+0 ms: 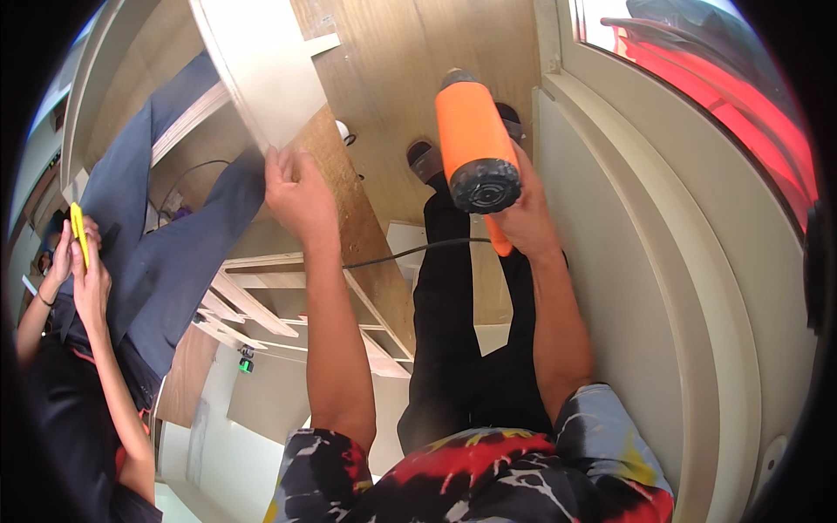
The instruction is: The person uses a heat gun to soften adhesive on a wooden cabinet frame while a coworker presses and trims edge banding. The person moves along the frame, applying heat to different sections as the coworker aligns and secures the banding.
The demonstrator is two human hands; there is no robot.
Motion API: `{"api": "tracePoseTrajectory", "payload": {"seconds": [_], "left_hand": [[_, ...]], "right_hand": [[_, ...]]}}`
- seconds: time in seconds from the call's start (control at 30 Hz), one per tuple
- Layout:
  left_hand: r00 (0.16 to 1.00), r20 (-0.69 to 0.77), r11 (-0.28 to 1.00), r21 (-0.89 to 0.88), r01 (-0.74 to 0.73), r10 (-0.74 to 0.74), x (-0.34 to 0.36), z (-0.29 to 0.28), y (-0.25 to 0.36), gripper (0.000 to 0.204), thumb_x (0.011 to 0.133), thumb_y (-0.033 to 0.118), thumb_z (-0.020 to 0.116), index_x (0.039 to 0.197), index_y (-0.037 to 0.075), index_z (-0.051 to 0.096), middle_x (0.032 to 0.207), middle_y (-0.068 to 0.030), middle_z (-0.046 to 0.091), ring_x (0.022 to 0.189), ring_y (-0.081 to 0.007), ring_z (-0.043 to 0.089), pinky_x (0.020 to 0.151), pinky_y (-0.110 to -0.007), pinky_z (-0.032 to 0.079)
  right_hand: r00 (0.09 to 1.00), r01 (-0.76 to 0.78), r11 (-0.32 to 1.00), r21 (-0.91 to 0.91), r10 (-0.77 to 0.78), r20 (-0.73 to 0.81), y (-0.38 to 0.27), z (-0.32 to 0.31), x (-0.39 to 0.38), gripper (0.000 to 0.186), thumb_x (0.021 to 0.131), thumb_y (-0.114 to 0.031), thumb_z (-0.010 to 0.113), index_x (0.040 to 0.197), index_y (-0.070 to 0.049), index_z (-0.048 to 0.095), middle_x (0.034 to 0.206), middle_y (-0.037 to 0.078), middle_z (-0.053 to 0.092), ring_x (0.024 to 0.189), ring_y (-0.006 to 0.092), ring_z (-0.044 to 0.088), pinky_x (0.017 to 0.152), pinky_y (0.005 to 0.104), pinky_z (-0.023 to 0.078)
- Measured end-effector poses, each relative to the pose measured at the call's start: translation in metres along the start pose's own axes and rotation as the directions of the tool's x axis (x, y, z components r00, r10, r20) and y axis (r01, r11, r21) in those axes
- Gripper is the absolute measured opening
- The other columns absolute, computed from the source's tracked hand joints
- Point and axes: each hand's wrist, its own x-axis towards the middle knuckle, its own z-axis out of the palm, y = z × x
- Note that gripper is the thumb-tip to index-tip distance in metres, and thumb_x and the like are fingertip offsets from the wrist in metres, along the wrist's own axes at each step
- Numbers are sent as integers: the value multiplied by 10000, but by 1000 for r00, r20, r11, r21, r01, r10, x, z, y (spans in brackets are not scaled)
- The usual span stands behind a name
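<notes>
While a co-worker [179, 231] in dark trousers holds a slim yellow tool [79, 234] at the far left, the wearer, in a splashy patterned shirt, reaches forward with both arms. The right grip [530, 213] is closed around the handle of an orange heat gun [475, 131], raised in the air near the middle, to the right of and apart from a pale panel [257, 70]. Its nozzle faces away from the wearer, probably so that any heat points off the body. A dark cord [397, 256] leaves the handle and curves loosely leftward past the left forearm, slack that likely lets the tool move freely.

The left grip [302, 196] pinches the panel's near corner, thumb and fingers together; whether they hold the board itself or a thin edge layer cannot be told. Holding just the corner seems to steady that end and leave the broad face uncovered. A brown board [349, 202] lies beside the panel, and a wooden frame [253, 301] sits closer to the wearer.
</notes>
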Motion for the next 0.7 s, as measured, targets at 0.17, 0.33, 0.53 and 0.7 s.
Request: {"api": "tracePoseTrajectory", "payload": {"seconds": [0.17,0.33,0.53,0.7], "left_hand": [[990,-50,987,84,139,-135,-4,5,-3,567,904,150,731,1376,-120,572,1243,-238,658,1040,-252,687,933,-363,539],[957,15,934,-214,287,-291,6,5,2,570,919,146,737,1385,-125,550,1107,-180,708,962,-214,696,865,-338,560],[924,252,890,-285,355,-288,-5,-41,-21,497,972,104,688,1392,-116,540,1148,-169,724,1003,-203,701,877,-293,556],[968,147,918,373,137,-204,-78,-125,-117,513,972,170,726,1381,-95,565,1275,-214,697,1135,-253,680,975,-361,538]], "right_hand": [[997,59,993,103,-63,36,-4,11,4,877,826,38,821,1571,-52,367,1401,80,586,1276,136,577,1046,313,492],[999,30,999,45,-31,20,7,27,13,921,808,42,814,1582,-73,328,1378,93,586,1149,138,636,977,313,530],[991,-112,993,-35,109,-73,16,33,14,655,850,-70,812,1430,-17,513,1207,97,678,938,137,666,851,293,558],[981,-163,915,370,190,-38,11,4,3,374,912,-101,774,1241,8,634,1059,107,717,883,191,700,750,335,587]]}}
